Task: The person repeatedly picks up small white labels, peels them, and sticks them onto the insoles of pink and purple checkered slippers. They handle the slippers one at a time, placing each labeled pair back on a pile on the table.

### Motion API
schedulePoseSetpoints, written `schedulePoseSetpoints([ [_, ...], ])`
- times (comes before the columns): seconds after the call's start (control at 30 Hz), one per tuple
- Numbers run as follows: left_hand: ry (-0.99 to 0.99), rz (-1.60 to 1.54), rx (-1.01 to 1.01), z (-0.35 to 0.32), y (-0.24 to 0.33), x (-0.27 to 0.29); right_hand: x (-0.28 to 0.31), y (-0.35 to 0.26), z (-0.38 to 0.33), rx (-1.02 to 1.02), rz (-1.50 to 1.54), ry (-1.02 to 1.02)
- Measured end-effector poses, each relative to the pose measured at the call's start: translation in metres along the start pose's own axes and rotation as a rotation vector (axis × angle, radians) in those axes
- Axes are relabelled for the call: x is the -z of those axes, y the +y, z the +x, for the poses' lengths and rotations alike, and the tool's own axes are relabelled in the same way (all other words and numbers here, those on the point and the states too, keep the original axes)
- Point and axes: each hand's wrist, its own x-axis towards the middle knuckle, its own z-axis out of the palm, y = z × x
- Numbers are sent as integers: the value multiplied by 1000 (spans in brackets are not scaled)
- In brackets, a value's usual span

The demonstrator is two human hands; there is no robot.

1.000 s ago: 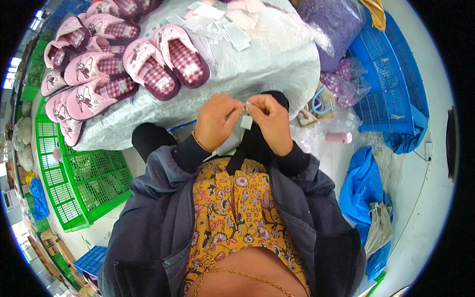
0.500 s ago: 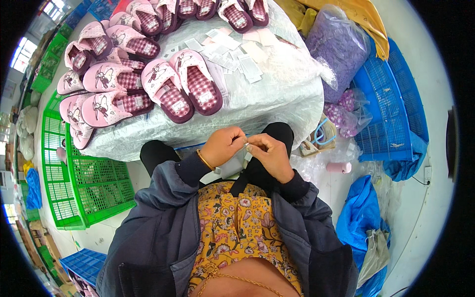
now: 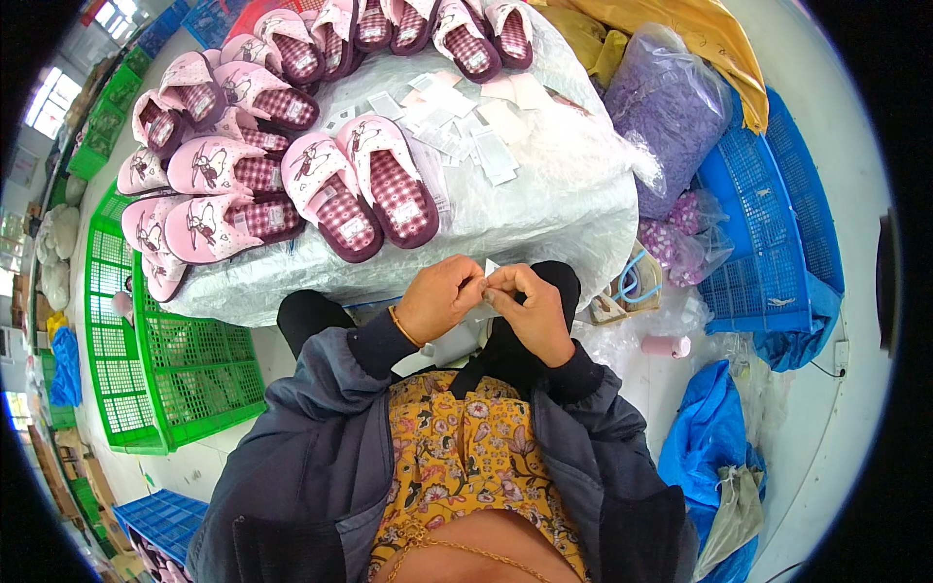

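Note:
My left hand (image 3: 439, 297) and my right hand (image 3: 528, 310) meet over my lap, just short of the covered table. The fingers of both are pinched together around a small white tag (image 3: 491, 265), whose corner pokes up between them. Most of the tag is hidden by my fingertips. Beyond my hands, a pair of pink slippers (image 3: 373, 189) with dark red checked insoles lies at the table's near part. Paper tags (image 3: 457, 121) are scattered to the right of that pair.
More pink slippers (image 3: 231, 216) crowd the table's left and far sides. A green crate (image 3: 199, 374) stands at the left, a blue crate (image 3: 753, 262) at the right. Near it are a bag of purple material (image 3: 666, 117), a pink roll (image 3: 667, 346) and a blue sack (image 3: 705, 413).
The small tag now pokes up above my fingertips, where a white piece hung below them before. My hands stay pinched together. The whole scene sits slightly lower in view.

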Motion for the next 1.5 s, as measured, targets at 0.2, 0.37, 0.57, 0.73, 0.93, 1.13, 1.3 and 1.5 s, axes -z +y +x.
schedulePoseSetpoints([
  [0.2, 192, 405, -235, 81, 6, 65, 5, 12, 10, 37, -1, 86],
  [0.37, -61, 984, -190, 172, -40, 122, 6, 12, 14, 141, -46, 88],
  [0.57, -462, 1190, -49, 217, -62, 122, 11, 26, 11, 43, 17, 111],
  [0.73, -427, 1204, -141, 222, -59, 123, 11, 29, 9, 23, 53, 98],
  [0.93, -209, 893, -134, 221, -45, 152, 12, 16, 8, 76, 60, 106],
  [1.13, 2, 131, -25, 170, -2, 138, 18, -14, 20, -30, 289, 134],
  [1.3, 124, -314, 53, 115, 18, 89, 8, -38, 47, -85, 594, 102],
  [1.5, 193, -449, 43, 84, 20, 55, -10, -41, 54, -184, 785, 104],
])
